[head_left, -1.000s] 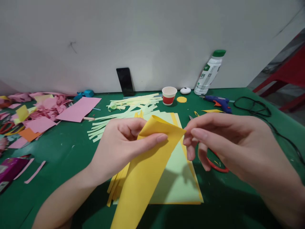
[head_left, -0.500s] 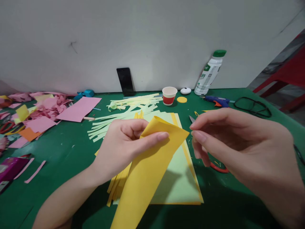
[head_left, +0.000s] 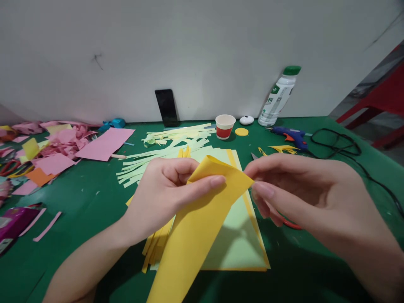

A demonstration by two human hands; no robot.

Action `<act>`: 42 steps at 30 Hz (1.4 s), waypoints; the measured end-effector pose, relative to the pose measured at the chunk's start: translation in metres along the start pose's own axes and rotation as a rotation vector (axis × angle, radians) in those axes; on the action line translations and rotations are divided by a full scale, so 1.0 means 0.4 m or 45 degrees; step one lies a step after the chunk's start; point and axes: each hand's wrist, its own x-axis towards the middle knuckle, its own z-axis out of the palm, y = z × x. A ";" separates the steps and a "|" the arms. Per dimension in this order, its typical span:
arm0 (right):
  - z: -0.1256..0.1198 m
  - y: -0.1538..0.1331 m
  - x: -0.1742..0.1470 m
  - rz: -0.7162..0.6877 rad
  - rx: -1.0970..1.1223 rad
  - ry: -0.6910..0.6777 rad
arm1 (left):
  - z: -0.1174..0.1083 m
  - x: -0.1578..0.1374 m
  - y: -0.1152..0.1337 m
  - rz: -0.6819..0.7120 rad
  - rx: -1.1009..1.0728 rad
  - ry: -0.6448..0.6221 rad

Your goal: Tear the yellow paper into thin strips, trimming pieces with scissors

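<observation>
My left hand (head_left: 167,198) is closed on a folded yellow sheet of paper (head_left: 192,244), thumb flat on its front and fingers behind. The sheet slants down toward me, its top edge folded over with an open loop and a pointed corner at the right. At that corner, my right hand (head_left: 303,198) has thumb and forefinger together on the tip. Below the sheet lies a stack of pale green paper (head_left: 240,248) edged with yellow. Cut yellow strips (head_left: 158,244) lie to its left. Scissors (head_left: 292,224) are mostly hidden under my right hand.
Fringed green strips (head_left: 132,168) lie behind. A paper cup (head_left: 224,130), a yellow disc (head_left: 241,132), a bottle (head_left: 277,101) and a glue gun (head_left: 292,136) stand or lie farther back. A phone (head_left: 166,107) leans on the wall. Pink scraps (head_left: 66,145) and a purple box (head_left: 19,223) are left.
My right hand has moved slightly left, and its thumb and forefinger have come onto the sheet's corner. My left hand and the sheet have barely moved.
</observation>
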 end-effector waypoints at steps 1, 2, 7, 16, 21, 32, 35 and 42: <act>-0.002 0.000 0.001 0.009 0.005 -0.026 | 0.001 -0.001 0.000 0.000 0.011 0.004; -0.004 0.000 0.002 0.018 0.011 -0.048 | 0.001 -0.001 0.000 -0.003 0.021 0.005; -0.009 0.007 0.008 0.008 0.063 -0.130 | 0.002 -0.002 -0.003 -0.045 0.001 -0.011; -0.024 0.021 0.022 -0.109 -0.200 -0.284 | -0.001 0.007 0.002 -0.203 -0.087 -0.198; -0.046 0.031 0.046 -0.056 -0.307 -0.227 | -0.002 0.022 -0.011 -0.278 -0.100 -0.303; 0.002 0.064 0.066 -0.156 -0.346 -0.532 | 0.048 0.042 -0.065 -0.251 -0.015 -0.530; -0.016 0.063 0.074 -0.126 -0.283 -0.517 | 0.039 0.044 -0.059 -0.246 -0.004 -0.528; -0.085 0.059 0.097 0.054 -0.102 -0.284 | 0.017 0.051 -0.056 -0.263 0.060 -0.508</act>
